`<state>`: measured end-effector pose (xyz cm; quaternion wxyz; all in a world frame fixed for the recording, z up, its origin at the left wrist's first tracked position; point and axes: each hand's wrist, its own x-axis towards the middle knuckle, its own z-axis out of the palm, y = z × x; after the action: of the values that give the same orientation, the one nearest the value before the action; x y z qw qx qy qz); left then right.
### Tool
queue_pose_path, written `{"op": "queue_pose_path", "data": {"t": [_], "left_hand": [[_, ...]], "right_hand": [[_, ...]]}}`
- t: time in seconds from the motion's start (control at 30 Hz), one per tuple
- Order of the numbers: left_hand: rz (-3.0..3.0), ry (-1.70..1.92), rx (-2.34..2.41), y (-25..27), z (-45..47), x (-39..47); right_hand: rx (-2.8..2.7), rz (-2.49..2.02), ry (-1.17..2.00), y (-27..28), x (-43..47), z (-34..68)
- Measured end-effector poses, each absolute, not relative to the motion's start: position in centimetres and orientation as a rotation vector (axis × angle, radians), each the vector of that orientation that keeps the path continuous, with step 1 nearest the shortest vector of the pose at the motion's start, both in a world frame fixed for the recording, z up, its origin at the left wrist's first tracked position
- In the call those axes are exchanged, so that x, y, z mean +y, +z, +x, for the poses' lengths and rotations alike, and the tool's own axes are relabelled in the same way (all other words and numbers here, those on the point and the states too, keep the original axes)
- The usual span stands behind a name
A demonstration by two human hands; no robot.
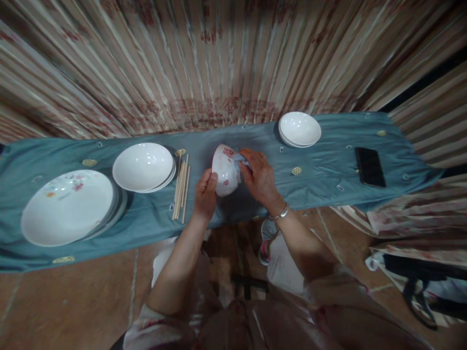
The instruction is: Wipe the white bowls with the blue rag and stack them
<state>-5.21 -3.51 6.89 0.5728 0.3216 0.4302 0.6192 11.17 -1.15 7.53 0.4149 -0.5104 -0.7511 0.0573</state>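
Note:
Above the middle of the cloth-covered table, a white bowl point(225, 176) with red characters is tilted on its side. My left hand point(206, 194) grips its rim, thumb on the outer wall. At the bowl's base, my right hand point(258, 175) pinches a pale cloth point(239, 159) and presses it against the foot. Some of the cloth is hidden under the fingers. Just left of my left hand lie several wooden chopsticks point(181, 189), side by side.
Stacked white bowls point(144, 167) and large floral plates point(69, 206) stand on the left of the table point(153, 218). Farther right are a smaller bowl stack point(299, 129) and a black phone point(370, 166). A pleated curtain point(233, 63) hangs behind the table's back edge.

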Motion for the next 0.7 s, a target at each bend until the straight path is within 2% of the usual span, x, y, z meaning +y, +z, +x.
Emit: {"op": "queue_pose_path", "data": {"t": [0.43, 0.7], "left_hand": [[0.842, 1.450, 0.968, 6.5, -5.4, -3.4], [0.793, 1.466, 0.943, 6.5, -5.4, -3.2]], "right_hand": [[-1.449, -1.368, 0.684, 6.7, 1.1, 11.8], [-1.274, -1.407, 0.896, 4.4, 2.8, 12.3]]}}
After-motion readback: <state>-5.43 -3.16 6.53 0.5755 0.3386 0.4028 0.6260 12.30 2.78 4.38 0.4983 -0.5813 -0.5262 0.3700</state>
